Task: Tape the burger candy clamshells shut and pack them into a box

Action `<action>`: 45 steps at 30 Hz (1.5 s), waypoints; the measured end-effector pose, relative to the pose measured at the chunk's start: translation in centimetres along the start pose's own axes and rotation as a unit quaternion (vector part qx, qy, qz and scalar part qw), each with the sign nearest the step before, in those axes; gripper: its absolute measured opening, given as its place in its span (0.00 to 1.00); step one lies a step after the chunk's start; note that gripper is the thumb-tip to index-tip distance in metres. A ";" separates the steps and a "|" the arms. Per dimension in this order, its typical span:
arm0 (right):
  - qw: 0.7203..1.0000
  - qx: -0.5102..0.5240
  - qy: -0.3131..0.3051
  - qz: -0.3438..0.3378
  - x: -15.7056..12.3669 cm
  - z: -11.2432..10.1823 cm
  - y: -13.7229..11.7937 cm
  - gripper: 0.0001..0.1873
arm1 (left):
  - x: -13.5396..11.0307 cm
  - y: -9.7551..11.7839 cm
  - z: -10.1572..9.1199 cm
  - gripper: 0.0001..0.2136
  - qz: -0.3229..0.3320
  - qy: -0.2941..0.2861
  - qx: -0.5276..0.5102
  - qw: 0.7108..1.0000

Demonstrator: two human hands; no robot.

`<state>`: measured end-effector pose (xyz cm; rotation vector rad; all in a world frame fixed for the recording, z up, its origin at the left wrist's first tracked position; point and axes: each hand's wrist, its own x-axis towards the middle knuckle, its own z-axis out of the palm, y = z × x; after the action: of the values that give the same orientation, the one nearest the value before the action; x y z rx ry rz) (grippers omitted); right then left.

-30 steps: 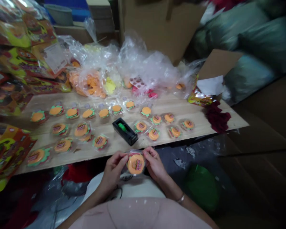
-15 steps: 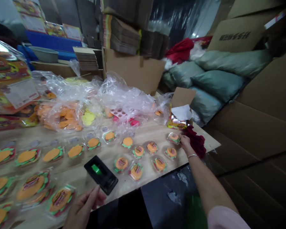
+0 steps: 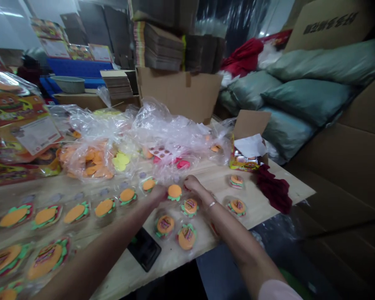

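Observation:
A toy burger (image 3: 174,192) with a plain orange bun top sits between my two hands. My left hand (image 3: 159,192) is at its left side, too blurred to show its fingers. My right hand (image 3: 193,183) is just to its right with the fingers curled down, and whatever they hold is hidden. Below my hands lie toy burgers with printed tops, among them one burger (image 3: 190,206) nearest my right wrist. A black tray (image 3: 146,251) is partly covered by my left forearm.
Rows of toy burgers in clear packs cover the table's (image 3: 121,275) left side. Behind them are plastic bags (image 3: 175,129) of foam pieces. An open box (image 3: 248,162) and a dark red cloth (image 3: 273,189) lie at right. Green sacks (image 3: 306,100) are piled beyond.
My right hand has left the burger pack at the right end and moved left. My left hand has gone from the near edge, past the black tray, up to the plain-topped burger.

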<state>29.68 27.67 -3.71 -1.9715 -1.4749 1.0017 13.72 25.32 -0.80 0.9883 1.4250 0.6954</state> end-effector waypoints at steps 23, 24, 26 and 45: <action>0.858 0.356 -0.132 -0.346 -17.7 0.9 -6.0 0.23 | -16.2 -4.1 -8.0 0.09 -0.087 -0.282 -0.344 0.892; 0.854 0.316 -0.146 -0.386 -19.4 0.6 -5.8 0.22 | -16.7 -4.4 -8.6 0.09 -0.087 -0.289 -0.347 0.888; 0.843 0.253 -0.162 -0.446 -22.3 0.0 -5.3 0.21 | -17.7 -4.7 -9.3 0.10 -0.083 -0.303 -0.364 0.877; 0.888 0.431 -0.156 -0.032 -32.4 8.2 -1.0 0.13 | -28.5 -12.5 -8.9 0.17 -0.047 -0.012 -0.309 0.950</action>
<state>17.70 -3.22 0.68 -1.1419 -0.9434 1.6362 0.89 -4.23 2.81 0.4310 1.1140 0.9748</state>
